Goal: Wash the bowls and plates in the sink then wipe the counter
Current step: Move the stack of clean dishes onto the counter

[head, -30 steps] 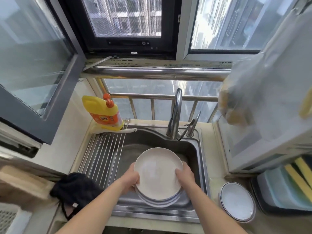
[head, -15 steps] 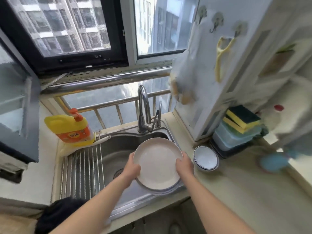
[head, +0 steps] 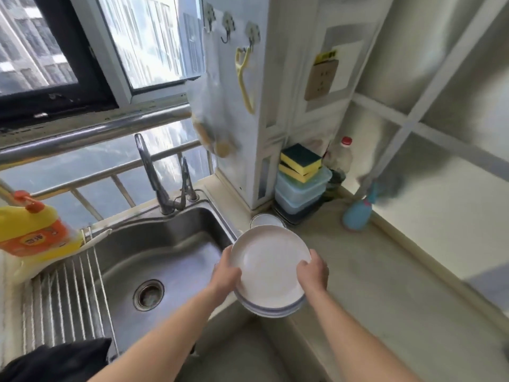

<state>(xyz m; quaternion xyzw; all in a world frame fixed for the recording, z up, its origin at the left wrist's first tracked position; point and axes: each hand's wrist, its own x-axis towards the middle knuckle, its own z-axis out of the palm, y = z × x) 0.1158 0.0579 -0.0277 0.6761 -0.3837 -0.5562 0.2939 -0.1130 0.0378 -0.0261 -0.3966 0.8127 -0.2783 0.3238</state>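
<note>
I hold a stack of white plates [head: 271, 268] in the air over the right rim of the steel sink [head: 165, 252] and the counter edge. My left hand [head: 227, 274] grips the stack's left rim and my right hand [head: 312, 271] grips its right rim, thumbs on top. The lower plates show a bluish edge under the top one. Behind the stack, white bowls [head: 265, 220] sit on the beige counter [head: 371, 285]. The sink basin holds no dishes, and its drain [head: 148, 295] is uncovered.
The faucet [head: 154, 175] stands behind the sink. A yellow detergent bottle [head: 33, 232] and a wire drying rack [head: 63, 293] are at the left, with a black cloth [head: 60, 359] at the bottom left. Sponges [head: 300, 161] on plastic boxes [head: 301, 188] and a blue spray bottle [head: 356, 213] stand at the counter's back.
Both hands have carried the plate stack from over the sink basin rightward to the sink's right rim. The view has swung right, bringing more counter into sight.
</note>
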